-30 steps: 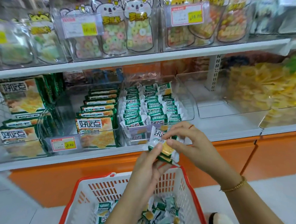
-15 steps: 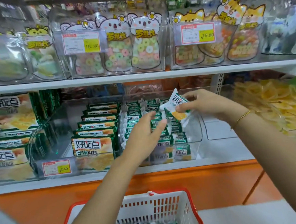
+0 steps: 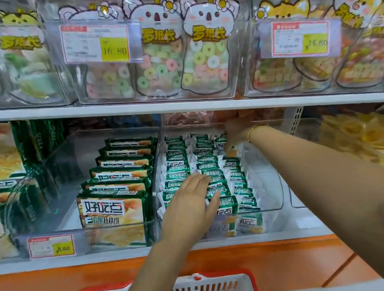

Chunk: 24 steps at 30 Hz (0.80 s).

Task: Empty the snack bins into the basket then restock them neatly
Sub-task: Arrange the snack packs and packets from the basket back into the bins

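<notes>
The left hand (image 3: 190, 205) was released: fingers straight and together, palm down, resting on the front rows of small green snack packets (image 3: 179, 166) in the clear bin (image 3: 266, 185). Ahead of it and to its right, the right hand (image 3: 234, 132) reached to the back of the same bin. Its fingers pointed down and grasped one packet (image 3: 221, 143), which stood tilted at the rear end of the row farthest right; this area was blurred. A gold bracelet (image 3: 250, 133) sat on the right wrist. The packets stood in three rows, and the bin floor beneath the right forearm was bare. Just left of the left hand, a second bin held larger green packs (image 3: 113, 207). The red-rimmed white basket (image 3: 219, 286) sat below the left forearm, on the near side.
</notes>
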{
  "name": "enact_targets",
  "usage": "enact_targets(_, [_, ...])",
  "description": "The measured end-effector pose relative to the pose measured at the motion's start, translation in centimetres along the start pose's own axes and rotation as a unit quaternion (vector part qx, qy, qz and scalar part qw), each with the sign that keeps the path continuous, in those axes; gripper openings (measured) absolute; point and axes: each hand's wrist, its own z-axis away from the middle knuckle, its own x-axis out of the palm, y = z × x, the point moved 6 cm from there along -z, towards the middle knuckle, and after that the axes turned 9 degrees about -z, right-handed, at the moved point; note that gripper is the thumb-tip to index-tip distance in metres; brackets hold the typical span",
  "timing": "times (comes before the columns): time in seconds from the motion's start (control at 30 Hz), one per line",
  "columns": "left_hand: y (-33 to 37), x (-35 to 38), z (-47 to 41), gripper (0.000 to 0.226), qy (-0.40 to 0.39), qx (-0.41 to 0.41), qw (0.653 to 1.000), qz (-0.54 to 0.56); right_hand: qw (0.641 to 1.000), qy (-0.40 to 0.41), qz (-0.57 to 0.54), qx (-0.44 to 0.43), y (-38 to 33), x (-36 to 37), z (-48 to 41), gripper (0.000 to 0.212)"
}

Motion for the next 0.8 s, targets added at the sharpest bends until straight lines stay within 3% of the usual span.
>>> enact_targets(0.13, [0.1, 0.0, 0.2, 0.076, 0.018, 0.019, 1.0, -0.001, 0.997, -0.02, -0.03, -0.069, 0.4, -0.4, -1.1, 0.066])
enact_targets(0.2, [0.0, 0.3, 0.2, 0.078, 0.009, 0.009, 1.0, 0.008, 0.996, -0.017, -0.039, -0.075, 1.2, -0.1, -1.5, 0.067])
enact_targets(0.3, [0.0, 0.0, 0.3, 0.058, 0.01, -0.002, 1.0, -0.002, 0.995, -0.002, -0.071, -0.072, 2.5, 1.3, -1.9, 0.073])
enact_targets(0.4, [0.1, 0.2, 0.3, 0.048, 0.032, 0.0, 0.999, -0.013, 0.995, 0.048, 0.028, -0.079, 2.8, 3.0, -2.4, 0.073])
enact_targets(0.47, [0.1, 0.1, 0.3, 0.049, 0.043, 0.006, 0.999, -0.012, 0.993, 0.073, 0.073, -0.065, 2.5, 4.0, -2.3, 0.069])
enact_targets(0.63, [0.2, 0.2, 0.3, 0.057, 0.039, 0.017, 0.999, -0.013, 0.99, 0.046, 0.13, -0.014, 2.3, 6.4, -1.5, 0.075])
enact_targets(0.8, [0.4, -1.3, 1.7, 0.062, 0.082, 0.059, 0.992, 0.075, 0.999, 0.018, 0.043, 0.013, 1.5, 5.7, -0.4, 0.078])
